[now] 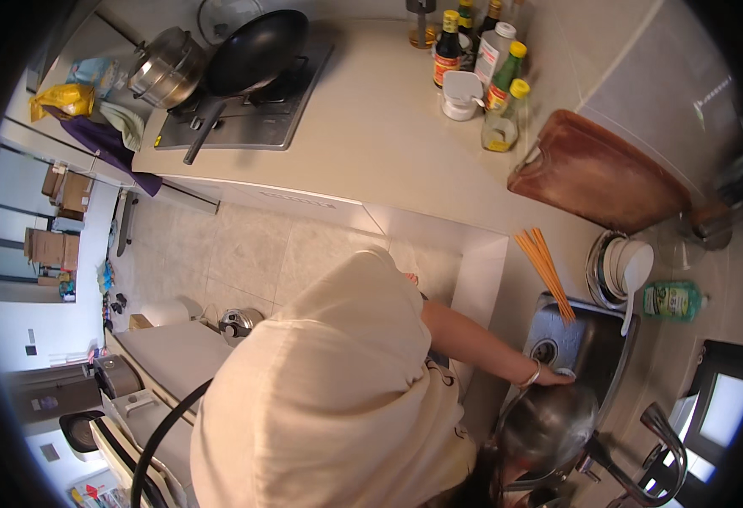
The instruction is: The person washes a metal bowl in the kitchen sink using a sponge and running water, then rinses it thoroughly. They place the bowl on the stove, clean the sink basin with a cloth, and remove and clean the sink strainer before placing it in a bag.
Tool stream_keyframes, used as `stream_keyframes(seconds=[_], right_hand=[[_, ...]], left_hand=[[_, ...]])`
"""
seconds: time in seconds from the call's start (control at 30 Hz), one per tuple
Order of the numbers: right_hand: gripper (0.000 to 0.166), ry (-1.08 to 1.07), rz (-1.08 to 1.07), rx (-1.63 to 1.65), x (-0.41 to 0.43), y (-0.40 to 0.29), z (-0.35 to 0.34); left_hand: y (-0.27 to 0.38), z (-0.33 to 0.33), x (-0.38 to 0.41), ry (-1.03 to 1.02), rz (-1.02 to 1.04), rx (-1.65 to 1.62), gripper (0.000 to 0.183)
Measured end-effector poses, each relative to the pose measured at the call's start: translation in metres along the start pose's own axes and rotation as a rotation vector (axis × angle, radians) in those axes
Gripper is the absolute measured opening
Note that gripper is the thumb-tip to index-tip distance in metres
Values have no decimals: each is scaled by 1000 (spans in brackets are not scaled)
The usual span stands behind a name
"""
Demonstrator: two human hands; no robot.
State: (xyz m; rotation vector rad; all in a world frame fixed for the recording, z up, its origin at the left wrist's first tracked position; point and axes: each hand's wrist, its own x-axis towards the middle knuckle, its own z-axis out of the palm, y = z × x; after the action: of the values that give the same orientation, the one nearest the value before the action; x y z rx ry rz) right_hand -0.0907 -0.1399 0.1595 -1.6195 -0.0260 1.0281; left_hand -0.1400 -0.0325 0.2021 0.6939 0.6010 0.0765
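My left hand [552,378], with a bracelet at the wrist, reaches over the sink and grips the near upper rim of a shiny metal bowl [549,422]. The bowl is tilted over the lower part of the stainless steel sink [591,355] and looks slightly blurred. My right hand is out of view, behind dark hair and the bowl. A chrome faucet [664,438] stands close beside the bowl. Several orange-brown chopsticks [544,273] lie on the counter, their ends over the sink's edge.
Stacked bowls [613,270] with a white ladle [637,279] and a green dish soap bottle [673,301] stand by the sink. A wooden cutting board [600,174] leans on the wall near sauce bottles [448,54]. A black wok [257,54] sits on the gas stove [270,130].
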Motion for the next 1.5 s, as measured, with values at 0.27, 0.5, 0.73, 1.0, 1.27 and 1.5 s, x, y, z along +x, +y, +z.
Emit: stream_keyframes(seconds=[0.27, 0.5, 0.73, 1.0, 1.27, 1.5], right_hand=[[50, 6, 12, -9, -5, 3, 21], [51, -7, 20, -23, -12, 1, 28], [51, -1, 24, -19, -20, -1, 31], [52, 9, 17, 4, -25, -7, 39], [53, -47, 2, 61, -23, -13, 51], [54, -283, -49, 222, -46, -49, 141]], left_hand=[[16, 3, -26, -34, -58, 108, 98], [24, -2, -35, -40, -12, 188, 109], [38, 2, -76, 49, 57, 372, 125], [44, 0, -100, 94, 126, 492, 122], [57, -29, -150, 265, 185, 519, 119], [96, -97, -248, 668, 654, 398, 98]])
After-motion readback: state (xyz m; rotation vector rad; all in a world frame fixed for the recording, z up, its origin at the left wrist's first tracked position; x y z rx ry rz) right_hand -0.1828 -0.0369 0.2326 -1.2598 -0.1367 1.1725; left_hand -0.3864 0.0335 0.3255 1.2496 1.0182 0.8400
